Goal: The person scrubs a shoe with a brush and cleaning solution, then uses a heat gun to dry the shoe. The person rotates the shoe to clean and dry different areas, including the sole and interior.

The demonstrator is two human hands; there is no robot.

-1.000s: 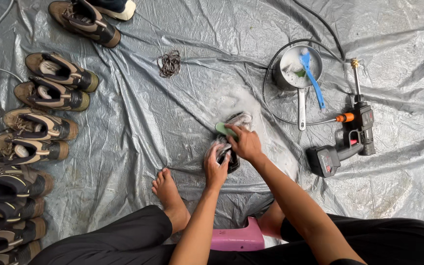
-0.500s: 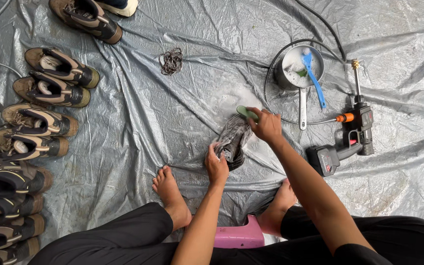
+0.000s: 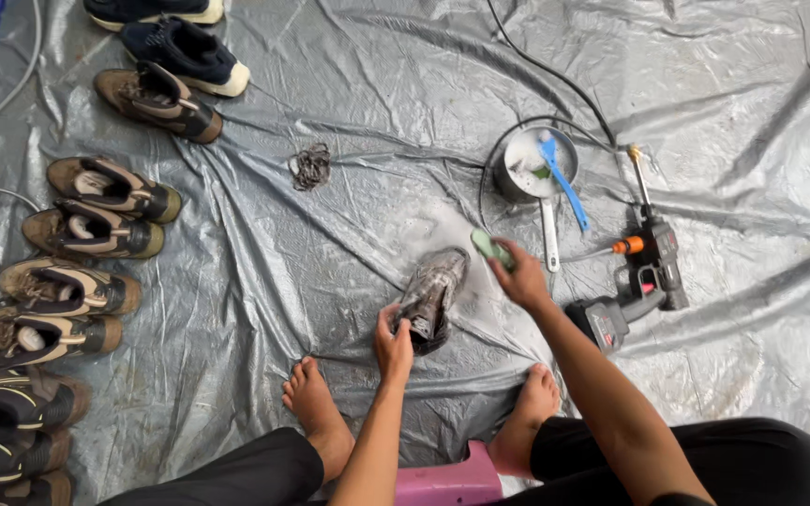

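A soapy, wet shoe (image 3: 431, 295) is held at its heel end by the left hand (image 3: 393, 345), fingers clenched around it, with its toe resting on the grey tarp (image 3: 349, 234). A green brush (image 3: 492, 248) is gripped by the right hand (image 3: 520, 279), just beside the toe. The slick shoe could probably slip from the one-handed grip under hard scrubbing. Suds could be splashed toward the cordless sprayer (image 3: 635, 281) near the right forearm, or the small pan (image 3: 538, 169) be knocked.

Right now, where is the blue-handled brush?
In the head view, the blue-handled brush rests in the small metal pan, upper right of centre on the grey tarp, just beyond the right hand.
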